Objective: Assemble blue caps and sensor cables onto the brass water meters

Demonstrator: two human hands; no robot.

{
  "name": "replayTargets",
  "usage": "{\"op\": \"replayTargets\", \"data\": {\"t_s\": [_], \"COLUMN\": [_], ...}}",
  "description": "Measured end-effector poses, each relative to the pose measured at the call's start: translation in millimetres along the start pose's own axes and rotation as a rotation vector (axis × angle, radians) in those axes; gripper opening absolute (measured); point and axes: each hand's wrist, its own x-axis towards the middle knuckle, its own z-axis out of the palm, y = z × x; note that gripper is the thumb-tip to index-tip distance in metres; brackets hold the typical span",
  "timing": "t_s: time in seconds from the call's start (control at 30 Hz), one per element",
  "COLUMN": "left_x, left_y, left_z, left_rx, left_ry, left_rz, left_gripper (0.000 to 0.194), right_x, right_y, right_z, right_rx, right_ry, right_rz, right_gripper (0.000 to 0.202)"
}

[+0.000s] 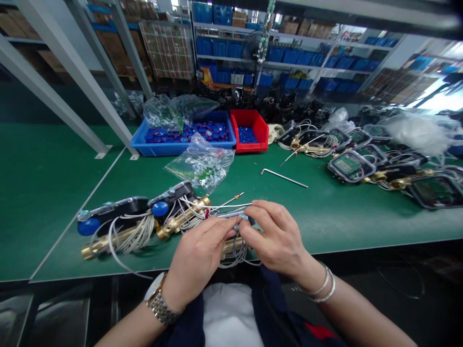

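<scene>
My left hand and my right hand meet over a brass-bodied meter at the bench's front edge. Both are closed, fingertips pinched together at a small light-blue piece on the meter's upper edge. The fingers cover much of this piece and of the meter's head. Grey cables loop below the brass body, and a white cable runs past my right fingertips. To the left lie two similar meters, one with a blue round cap, the other with a larger blue cap.
Behind my hands lies a clear bag of small light-blue parts. A blue tray of round blue pieces and a red bin stand behind it. A hex key lies right of centre. Several meters crowd the right side.
</scene>
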Motion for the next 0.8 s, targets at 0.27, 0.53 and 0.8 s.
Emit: {"op": "replayTargets", "data": {"t_s": [0.27, 0.53, 0.8], "left_x": [-3.2, 2.5, 1.2], "left_y": [2.1, -4.6, 0.9], "left_z": [-1.0, -6.6, -1.3], "left_rx": [0.358, 0.364, 0.443], "left_ry": [0.161, 0.116, 0.197], "left_rz": [0.128, 0.089, 0.036], "left_gripper": [0.022, 0.021, 0.019], "right_x": [13.5, 12.5, 16.0], "right_y": [-14.8, -12.2, -14.2], "right_z": [4.6, 14.6, 22.2], "right_rx": [0.340, 0.168, 0.331], "right_ry": [-0.057, 0.048, 0.016], "right_rz": [0.245, 0.190, 0.326], "right_gripper": [0.021, 0.007, 0.018]}}
